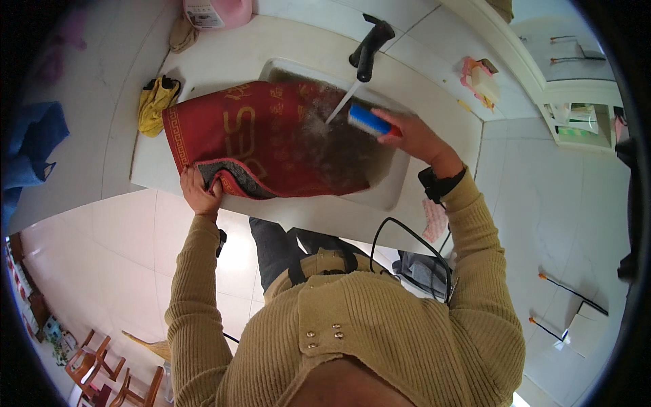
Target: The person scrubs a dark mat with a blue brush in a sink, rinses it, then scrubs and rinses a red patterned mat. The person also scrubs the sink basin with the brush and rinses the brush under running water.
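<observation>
A red doormat (277,137) with gold lettering and a patterned border lies across the counter and into the sink (399,178). My left hand (201,191) grips its near left corner, where the edge folds up and shows a grey underside. A scrubbing brush (370,121) with a blue and red body and pale bristles is in my right hand (414,135), held above the sink. From the black faucet (374,43) a stream of water runs onto the mat's right part. Murky water covers that end of the mat.
Yellow gloves or cloth (155,107) lie left of the mat. A pink jug (218,12) stands at the back beside a beige cloth (183,34). Right of the faucet is a pink dish with soap (483,84). A pink cloth (435,220) lies at the counter's front right.
</observation>
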A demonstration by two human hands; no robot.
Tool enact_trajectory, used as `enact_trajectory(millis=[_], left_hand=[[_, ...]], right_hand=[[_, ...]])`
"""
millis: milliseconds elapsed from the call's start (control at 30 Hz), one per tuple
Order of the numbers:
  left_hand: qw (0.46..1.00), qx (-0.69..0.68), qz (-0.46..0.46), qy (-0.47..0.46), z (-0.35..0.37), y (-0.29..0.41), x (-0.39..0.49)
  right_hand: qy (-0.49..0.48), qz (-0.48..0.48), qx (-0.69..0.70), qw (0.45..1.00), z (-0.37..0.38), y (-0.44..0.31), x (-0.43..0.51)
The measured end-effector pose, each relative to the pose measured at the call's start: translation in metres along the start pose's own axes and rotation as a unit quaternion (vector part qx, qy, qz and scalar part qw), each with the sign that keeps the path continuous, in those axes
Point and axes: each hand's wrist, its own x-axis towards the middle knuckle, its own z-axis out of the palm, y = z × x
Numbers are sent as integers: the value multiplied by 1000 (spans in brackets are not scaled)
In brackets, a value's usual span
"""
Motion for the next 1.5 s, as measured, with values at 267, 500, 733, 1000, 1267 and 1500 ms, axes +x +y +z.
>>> enact_trajectory(millis=[267, 500, 733, 1000, 1267, 1500], left_hand=[[999, 16, 22, 22, 0, -4, 0], [1000, 20, 10, 14, 0, -1, -1], [1000, 8, 10, 12, -6, 5, 4], [999, 14, 22, 34, 0, -6, -8], [1000, 0, -12, -19, -5, 0, -3], [1000, 11, 22, 12, 0, -5, -5]], right_hand=[[232, -42, -84, 968, -64, -11, 113], [97, 26, -105, 989, -56, -5, 138], [207, 38, -12, 978, 55, -73, 74], [131, 27, 27, 991, 210, -5, 169], [132, 315, -51, 939, 165, 49, 105], [220, 65, 17, 973, 215, -4, 179]])
